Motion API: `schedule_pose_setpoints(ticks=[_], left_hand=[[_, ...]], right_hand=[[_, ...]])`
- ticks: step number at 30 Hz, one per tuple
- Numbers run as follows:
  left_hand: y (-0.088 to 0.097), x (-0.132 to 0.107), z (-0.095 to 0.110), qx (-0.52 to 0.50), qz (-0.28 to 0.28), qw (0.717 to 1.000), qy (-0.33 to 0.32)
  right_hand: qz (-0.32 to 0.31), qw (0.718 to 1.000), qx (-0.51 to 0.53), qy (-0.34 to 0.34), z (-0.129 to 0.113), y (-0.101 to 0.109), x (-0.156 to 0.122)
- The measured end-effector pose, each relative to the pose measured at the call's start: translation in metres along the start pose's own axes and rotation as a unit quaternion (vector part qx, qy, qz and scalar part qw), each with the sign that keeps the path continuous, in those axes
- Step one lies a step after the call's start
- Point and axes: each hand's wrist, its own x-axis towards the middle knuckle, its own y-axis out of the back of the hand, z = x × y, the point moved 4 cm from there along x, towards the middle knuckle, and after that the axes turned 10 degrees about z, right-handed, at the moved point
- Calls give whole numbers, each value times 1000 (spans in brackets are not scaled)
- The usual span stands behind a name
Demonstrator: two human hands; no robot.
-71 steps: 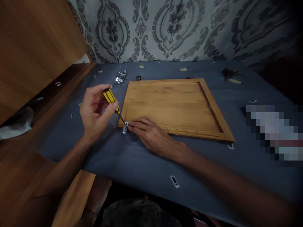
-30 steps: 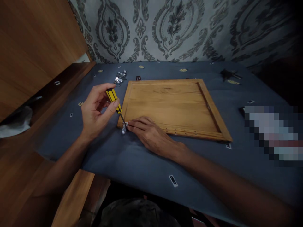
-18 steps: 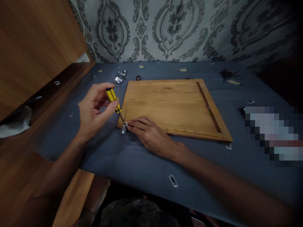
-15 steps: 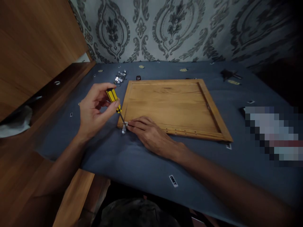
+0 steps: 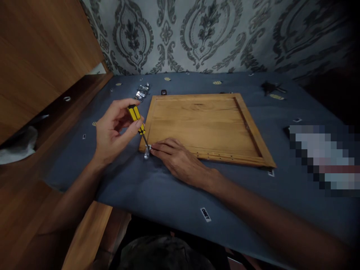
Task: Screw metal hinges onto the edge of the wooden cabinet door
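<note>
Between its thumb and fingers, my left hand [image 5: 112,129] grips the handle of a yellow-and-black screwdriver [image 5: 135,116]. The screwdriver tilts, its shaft running down to a small shiny metal bracket [image 5: 146,153] at the near left corner of a framed wooden panel [image 5: 194,120]. My right hand [image 5: 182,163] rests along the panel's near edge, its fingers pressed together and their tips against the bracket. Any screw under the screwdriver's tip is too small to make out. Several small dark holes mark the near rail, right of my right hand.
More metal fittings [image 5: 142,91] lie in a pile behind the panel's left corner. A small dark square object [image 5: 164,92] sits beyond the panel, and a black tool [image 5: 272,88] at the far right. A blurred-out object [image 5: 323,161] lies at right on the blue cloth [image 5: 168,202].
My left hand has shifted very slightly with the screwdriver, whose tip stays at the bracket. The right hand and the panel have hardly moved.
</note>
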Motion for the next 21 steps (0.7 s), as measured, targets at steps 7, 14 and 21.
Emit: schedule_pose_setpoints(ticks=[7,14,21], left_hand=[[3,-2,3,26,47,998,-35],[3,-3,2,35,40,998,-29],[2,-4,4,34,23,999,-5]], right_hand=[[0,1000,1,1,1,1,0],[-10,1000,0,-8,2,0,-1],[-8,1000,1,-4,0,1,0]])
